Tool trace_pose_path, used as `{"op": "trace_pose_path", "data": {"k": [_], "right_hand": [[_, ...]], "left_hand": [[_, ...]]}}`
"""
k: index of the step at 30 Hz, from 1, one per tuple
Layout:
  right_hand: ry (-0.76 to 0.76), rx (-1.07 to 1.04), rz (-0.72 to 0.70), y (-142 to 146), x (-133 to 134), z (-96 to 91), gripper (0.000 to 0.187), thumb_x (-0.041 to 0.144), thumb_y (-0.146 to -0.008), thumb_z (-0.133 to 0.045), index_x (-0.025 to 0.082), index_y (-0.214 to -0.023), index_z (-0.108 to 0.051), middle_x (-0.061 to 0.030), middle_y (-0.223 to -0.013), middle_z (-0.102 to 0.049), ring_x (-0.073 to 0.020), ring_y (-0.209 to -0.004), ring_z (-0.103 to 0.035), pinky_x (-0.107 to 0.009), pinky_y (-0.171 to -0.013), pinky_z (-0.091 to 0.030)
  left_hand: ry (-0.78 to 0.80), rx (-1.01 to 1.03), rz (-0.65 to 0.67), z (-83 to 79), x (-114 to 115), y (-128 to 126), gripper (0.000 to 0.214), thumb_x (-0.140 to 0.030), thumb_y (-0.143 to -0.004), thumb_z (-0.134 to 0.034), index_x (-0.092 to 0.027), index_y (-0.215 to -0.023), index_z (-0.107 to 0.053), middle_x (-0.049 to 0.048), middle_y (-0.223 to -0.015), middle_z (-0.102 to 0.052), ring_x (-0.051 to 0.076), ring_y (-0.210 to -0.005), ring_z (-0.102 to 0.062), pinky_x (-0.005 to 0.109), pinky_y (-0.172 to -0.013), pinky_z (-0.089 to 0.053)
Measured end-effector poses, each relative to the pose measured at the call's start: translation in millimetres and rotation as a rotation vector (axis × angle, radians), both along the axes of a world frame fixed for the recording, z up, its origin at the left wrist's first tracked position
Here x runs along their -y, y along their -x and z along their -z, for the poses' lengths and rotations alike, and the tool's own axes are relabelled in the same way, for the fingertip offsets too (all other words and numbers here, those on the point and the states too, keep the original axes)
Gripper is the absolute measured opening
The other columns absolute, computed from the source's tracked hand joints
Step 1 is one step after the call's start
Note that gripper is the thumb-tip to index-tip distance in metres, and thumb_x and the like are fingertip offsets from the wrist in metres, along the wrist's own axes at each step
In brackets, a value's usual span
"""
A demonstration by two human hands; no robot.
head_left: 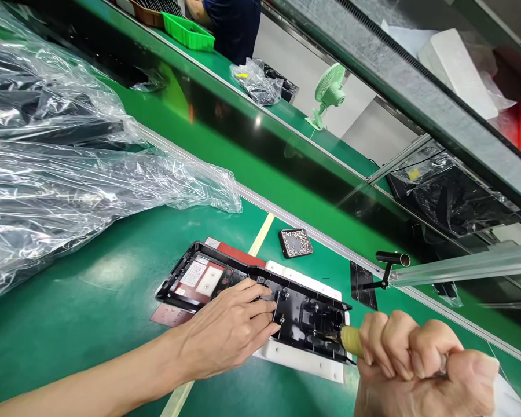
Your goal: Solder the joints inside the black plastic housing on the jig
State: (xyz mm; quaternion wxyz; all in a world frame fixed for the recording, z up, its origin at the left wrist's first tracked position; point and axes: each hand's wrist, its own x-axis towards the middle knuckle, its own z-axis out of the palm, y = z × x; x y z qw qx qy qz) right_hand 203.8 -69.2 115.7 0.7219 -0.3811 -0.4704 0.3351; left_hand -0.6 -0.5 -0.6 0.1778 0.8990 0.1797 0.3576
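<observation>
A long black plastic housing [293,313] lies open side up, slanting across the middle of the head view. My left hand [238,321] lies over its middle with fingers stretched out, the fingertips resting inside it. My right hand [421,359] is closed in a fist around a screwdriver [351,340] with a yellow front end. Its dark tip points left into the right end of the housing, but the exact contact point cannot be made out. Beneath the housing is a white fixture block [304,362] with holes, and a reddish board [237,253] shows under the left part.
Small screws fill a dark tray [296,242] beyond the housing. Clear plastic sheeting [91,179] covers dark items at left. A metal rail [295,223] borders the green conveyor [252,162]. A metal post [469,263] rises at right. Across stand a green fan [329,90] and a person [232,26].
</observation>
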Motion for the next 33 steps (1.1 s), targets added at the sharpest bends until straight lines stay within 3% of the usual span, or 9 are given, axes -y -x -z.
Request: {"op": "trace_pose_path", "data": {"k": [10,20,33], "right_hand": [[0.001,-0.048,0.019,-0.8,-1.1,1.2,0.044,0.042,-0.099,-0.030,0.020,-0.061,-0.034,0.0058,-0.048,-0.028,-0.0073,-0.039,-0.028,-0.020,-0.041,-0.036],[0.029,-0.047,0.043,1.4,1.4,-1.4,0.051,0.050,-0.102,-0.028,0.020,-0.060,-0.032,0.0056,-0.047,-0.027,-0.0074,-0.039,-0.028,-0.020,-0.040,-0.037],[0.018,-0.009,0.130,4.5,-3.0,-2.0,0.049,0.041,-0.101,-0.026,0.020,-0.059,-0.038,0.0052,-0.046,-0.029,-0.0080,-0.038,-0.027,-0.020,-0.037,-0.034]], "left_hand": [[-0.019,-0.012,-0.008,1.9,-1.1,-1.5,0.018,-0.026,-0.102,-0.060,-0.014,-0.103,-0.074,0.0041,-0.108,-0.077,0.026,-0.111,-0.065,0.044,-0.096,-0.049],[-0.020,-0.023,-0.005,1.5,0.3,0.1,0.020,-0.026,-0.102,-0.059,-0.012,-0.106,-0.074,0.0043,-0.111,-0.077,0.027,-0.112,-0.064,0.046,-0.098,-0.049],[-0.040,-0.029,-0.001,0.0,1.0,0.1,0.023,-0.025,-0.102,-0.058,-0.010,-0.112,-0.072,0.0074,-0.109,-0.077,0.027,-0.111,-0.065,0.044,-0.093,-0.051]]}}
